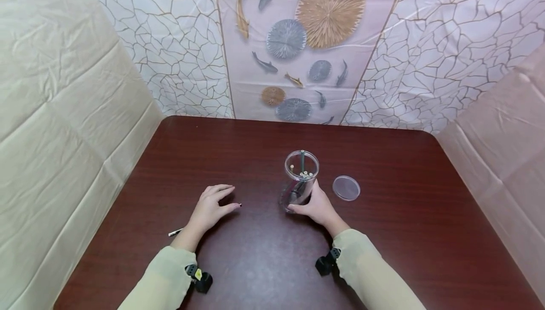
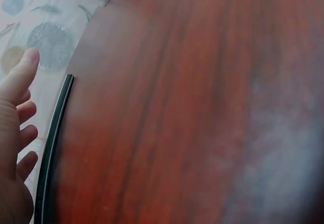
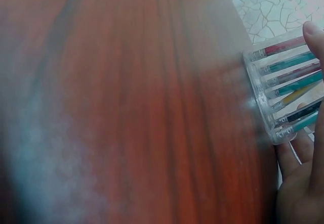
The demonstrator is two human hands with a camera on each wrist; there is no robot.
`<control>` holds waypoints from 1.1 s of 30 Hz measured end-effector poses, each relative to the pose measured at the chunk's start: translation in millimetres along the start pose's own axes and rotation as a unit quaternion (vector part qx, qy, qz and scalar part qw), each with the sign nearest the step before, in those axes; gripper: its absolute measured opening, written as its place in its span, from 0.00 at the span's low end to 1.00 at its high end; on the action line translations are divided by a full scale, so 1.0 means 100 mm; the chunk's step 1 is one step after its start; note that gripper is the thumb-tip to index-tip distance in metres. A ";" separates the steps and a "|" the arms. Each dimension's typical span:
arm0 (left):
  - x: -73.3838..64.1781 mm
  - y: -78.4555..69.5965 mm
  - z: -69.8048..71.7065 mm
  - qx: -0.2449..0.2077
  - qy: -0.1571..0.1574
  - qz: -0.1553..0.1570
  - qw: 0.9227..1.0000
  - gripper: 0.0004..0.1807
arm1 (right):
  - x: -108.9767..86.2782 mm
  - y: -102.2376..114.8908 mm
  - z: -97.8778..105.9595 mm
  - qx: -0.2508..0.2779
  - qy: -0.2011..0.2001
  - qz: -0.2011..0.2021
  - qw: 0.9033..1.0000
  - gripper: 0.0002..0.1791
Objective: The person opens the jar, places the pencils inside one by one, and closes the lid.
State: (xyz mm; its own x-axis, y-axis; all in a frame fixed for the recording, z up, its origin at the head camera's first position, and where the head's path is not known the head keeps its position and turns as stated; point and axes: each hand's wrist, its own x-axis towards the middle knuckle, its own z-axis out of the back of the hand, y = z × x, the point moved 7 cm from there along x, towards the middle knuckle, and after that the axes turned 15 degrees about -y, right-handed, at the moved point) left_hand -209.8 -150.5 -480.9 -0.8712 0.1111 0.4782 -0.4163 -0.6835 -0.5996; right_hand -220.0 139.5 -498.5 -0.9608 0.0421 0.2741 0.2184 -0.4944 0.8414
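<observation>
1. While the right hand [image 1: 317,206] is wrapping around a clear, round jar [image 1: 295,189] near the middle of the table [image 1: 396,234], its thumb is pressing on the near side and its fingers are reaching around the far right side.
2. The jar's uncovered mouth is facing upward; whether its base is touching the table, I cannot tell.
3. Slim coloured sticks [image 3: 296,88], like pens or pencils, are standing inside the jar. The right wrist view is showing them through the clear wall: red, teal, yellow and a dark one. From the head, pale round ends are showing near the mouth, and one dark green stick is rising higher than most.
4. The left hand [image 1: 210,208] is hovering or resting low over the table, well apart from the jar; its thumb and fingers are spreading apart, with a gap between them, and they are gripping nothing.
5. One dark green stick [image 2: 54,133] is lying just beside that hand in the left wrist view. From the head, its pale end is peeking out by the wrist; whether the hand is touching it, I cannot tell.
6. A clear round lid [image 1: 346,188] is lying flat on the table, just right of the jar and right hand.
7. Pale sleeves [image 1: 368,260] are covering both forearms, each wearing a small black device [image 1: 325,263] at the wrist.
8. Behind the table, a cloth [image 1: 285,40] is showing printed fish and round shapes.
</observation>
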 end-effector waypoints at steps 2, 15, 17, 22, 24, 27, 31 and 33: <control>-0.01 0.02 0.00 0.002 -0.002 -0.004 1.000 0.29 | 0.00 0.00 0.00 -0.001 -0.002 0.001 1.000 0.48; -0.06 -0.01 -0.11 0.062 0.012 -0.060 0.996 0.16 | 0.00 0.00 0.01 0.019 0.001 0.002 1.000 0.48; -0.07 0.00 -0.12 0.065 0.017 -0.054 0.996 0.14 | 0.00 0.01 0.01 0.014 0.003 0.001 1.000 0.48; -0.08 0.00 -0.13 0.067 0.026 -0.047 0.996 0.08 | 0.00 0.02 0.01 0.007 0.003 0.001 1.000 0.47; -0.08 0.00 -0.13 0.068 0.028 -0.049 0.996 0.05 | 0.00 0.01 0.01 0.007 0.002 0.003 1.000 0.47; -0.08 -0.03 -0.13 0.069 0.027 -0.056 0.996 0.03 | 0.00 0.01 0.01 0.005 0.000 0.004 1.000 0.47; -0.06 -0.07 -0.11 0.066 0.017 -0.072 0.995 0.02 | 0.00 0.01 0.01 0.005 -0.002 0.008 1.000 0.47; -0.03 -0.10 -0.09 0.061 0.007 -0.077 0.995 0.02 | 0.00 0.00 0.01 0.005 -0.002 0.007 1.000 0.46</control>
State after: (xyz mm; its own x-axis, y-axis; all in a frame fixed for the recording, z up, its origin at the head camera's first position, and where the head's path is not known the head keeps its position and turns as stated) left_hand -205.2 -137.7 -481.9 -0.8034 0.2315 0.5486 -0.5117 -0.7396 -0.4372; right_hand -219.5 140.4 -497.8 -0.9567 0.0388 0.2884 0.2340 -0.4863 0.8419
